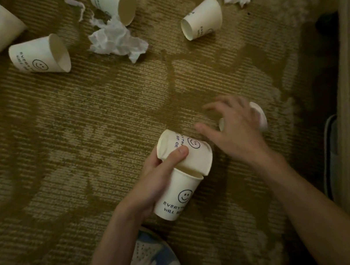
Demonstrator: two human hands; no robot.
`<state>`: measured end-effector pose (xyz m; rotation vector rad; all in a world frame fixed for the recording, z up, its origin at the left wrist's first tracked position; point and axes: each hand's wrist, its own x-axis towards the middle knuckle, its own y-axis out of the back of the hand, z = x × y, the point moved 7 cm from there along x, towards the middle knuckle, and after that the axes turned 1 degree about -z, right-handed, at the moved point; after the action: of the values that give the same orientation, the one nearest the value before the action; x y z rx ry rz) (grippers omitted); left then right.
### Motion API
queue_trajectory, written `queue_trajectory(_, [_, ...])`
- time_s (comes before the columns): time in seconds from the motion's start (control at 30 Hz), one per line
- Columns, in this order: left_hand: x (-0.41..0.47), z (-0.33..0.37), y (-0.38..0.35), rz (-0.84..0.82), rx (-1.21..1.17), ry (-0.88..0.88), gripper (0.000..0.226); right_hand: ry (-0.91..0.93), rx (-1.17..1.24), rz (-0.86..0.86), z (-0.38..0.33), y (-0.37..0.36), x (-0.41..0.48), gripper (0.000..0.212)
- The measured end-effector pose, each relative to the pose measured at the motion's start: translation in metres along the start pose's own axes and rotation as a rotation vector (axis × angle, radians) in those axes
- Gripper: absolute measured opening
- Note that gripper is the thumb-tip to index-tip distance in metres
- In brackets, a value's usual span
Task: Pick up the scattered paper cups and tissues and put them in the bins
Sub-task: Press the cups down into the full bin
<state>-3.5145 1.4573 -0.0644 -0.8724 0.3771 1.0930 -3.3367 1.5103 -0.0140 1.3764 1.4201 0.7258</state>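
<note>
Paper cup point(260, 115) at near right, lying on its side on the carpet point(77, 137), looks like the next pickup. The right hand point(235, 126) hangs over it with fingers spread and loosely bent, grasping nothing as far as the blur allows. The left hand point(160, 176) clasps a joined pair of cups point(183, 172). Its thumb presses the dented upper cup, whose mouth sits over the lower one's rim.

To do this step well, the right fingers should wrap the cup's wall lightly, since the paper dents easily. The left grip needs to stay steady at the joint, or the upper cup may slide off. Adding the new cup to the pair would leave a hand free. Far cups point(39, 56) and a crumpled tissue point(117, 40) wait beyond, well apart. No bin is in view.
</note>
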Motion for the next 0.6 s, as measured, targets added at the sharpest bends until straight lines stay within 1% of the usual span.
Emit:
queue_trajectory(0.03, [0.001,0.002,0.002,0.006,0.013,0.0,0.051,-0.062,-0.084,0.03,0.01,0.003,0.003,0.064])
queue_trajectory(0.1, [0.002,0.004,0.005,0.017,0.036,0.001,0.047,-0.211,-0.168,-0.043,0.033,-0.003,0.006,0.088])
queue_trajectory(0.13, [0.002,0.005,0.007,0.019,0.04,0.003,0.042,-0.282,-0.173,-0.093,0.044,-0.008,0.005,0.093])
queue_trajectory(0.2, [0.001,0.006,0.01,0.02,0.043,0.007,0.034,-0.34,-0.158,-0.146,0.058,-0.016,0.002,0.089])
queue_trajectory(0.27, [-0.001,0.006,0.014,0.031,0.052,0.015,0.039,-0.317,-0.114,-0.13,0.06,-0.018,0.0,0.078])
queue_trajectory(0.33, [-0.004,0.008,0.019,0.043,0.073,0.03,0.047,-0.302,-0.027,-0.079,0.055,-0.014,0.003,0.071])
queue_trajectory(0.37, [-0.005,0.011,0.023,0.046,0.099,0.034,0.049,-0.297,0.06,-0.065,0.048,-0.012,0.005,0.066])
queue_trajectory(0.4, [-0.008,0.017,0.028,0.045,0.136,0.033,0.05,-0.292,0.195,-0.068,0.039,-0.01,0.007,0.061])
queue_trajectory(0.47, [-0.016,0.034,0.043,0.034,0.22,0.024,0.05,-0.308,0.591,-0.124,0.01,-0.014,0.011,0.04])
queue_trajectory(0.5, [-0.023,0.044,0.052,0.029,0.261,0.022,0.05,-0.336,0.774,-0.174,-0.006,-0.019,0.012,0.034])
queue_trajectory(0.53, [-0.032,0.057,0.064,0.035,0.306,0.021,0.051,-0.363,0.908,-0.242,-0.023,-0.029,0.014,0.035])
queue_trajectory(0.6, [-0.056,0.083,0.091,0.055,0.437,0.016,0.05,-0.382,1.09,-0.406,-0.061,-0.051,0.014,0.044])
